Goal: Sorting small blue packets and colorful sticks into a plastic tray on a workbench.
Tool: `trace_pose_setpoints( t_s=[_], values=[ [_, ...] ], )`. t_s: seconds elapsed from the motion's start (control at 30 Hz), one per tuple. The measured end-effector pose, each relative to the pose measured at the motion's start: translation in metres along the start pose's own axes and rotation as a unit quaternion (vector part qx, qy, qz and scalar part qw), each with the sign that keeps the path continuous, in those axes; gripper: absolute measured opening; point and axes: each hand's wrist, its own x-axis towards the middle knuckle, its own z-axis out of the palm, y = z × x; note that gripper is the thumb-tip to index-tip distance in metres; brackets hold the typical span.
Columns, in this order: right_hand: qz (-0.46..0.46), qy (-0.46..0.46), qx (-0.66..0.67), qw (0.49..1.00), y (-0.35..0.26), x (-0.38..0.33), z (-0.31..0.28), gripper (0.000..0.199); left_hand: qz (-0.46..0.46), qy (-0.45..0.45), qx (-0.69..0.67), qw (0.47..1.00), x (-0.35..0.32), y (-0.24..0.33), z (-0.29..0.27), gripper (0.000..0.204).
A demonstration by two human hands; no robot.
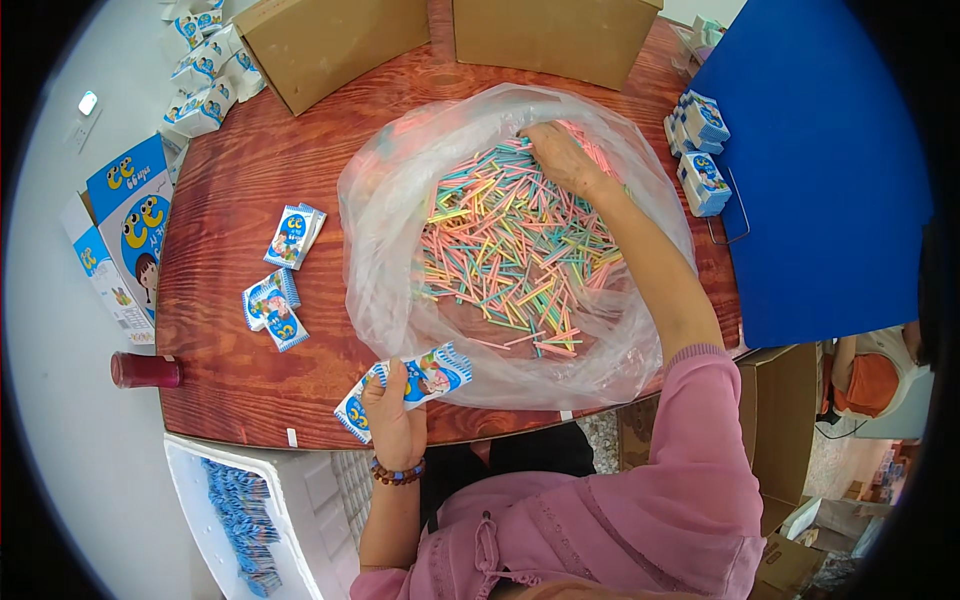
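Gripping a blue-and-white packet (437, 376) under the thumb of our left hand (396, 418), we have it at the table's (225, 200) near edge, by the clear bag (375, 285). Our right hand (562, 162) reaches among the bag's colourful sticks (520, 240); we cannot tell whether it grasps any.

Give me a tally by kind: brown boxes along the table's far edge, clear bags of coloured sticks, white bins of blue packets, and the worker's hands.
Brown boxes: 2
Clear bag: 1
White bin: 1
Left hand and right hand: 2
Total: 6
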Motion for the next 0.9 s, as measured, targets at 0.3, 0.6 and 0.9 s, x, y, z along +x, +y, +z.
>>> trace_pose_setpoints(
  t_s=[0.3,0.6,0.9],
  values=[
    [0.248,0.057,0.362,0.897,-0.037,-0.021,-0.012,0.020,0.002,-0.032,-0.019,0.999,-0.009,0.002,0.005,0.013],
    [0.245,0.081,0.231,0.938,-0.078,-0.055,0.020,0.023,-0.002,-0.043,-0.025,0.999,-0.018,0.000,0.000,0.012],
    [0.234,0.271,0.572,0.738,-0.134,-0.044,-0.034,0.021,-0.025,-0.044,-0.060,0.997,-0.005,0.001,0.024,0.022]
  ],
)
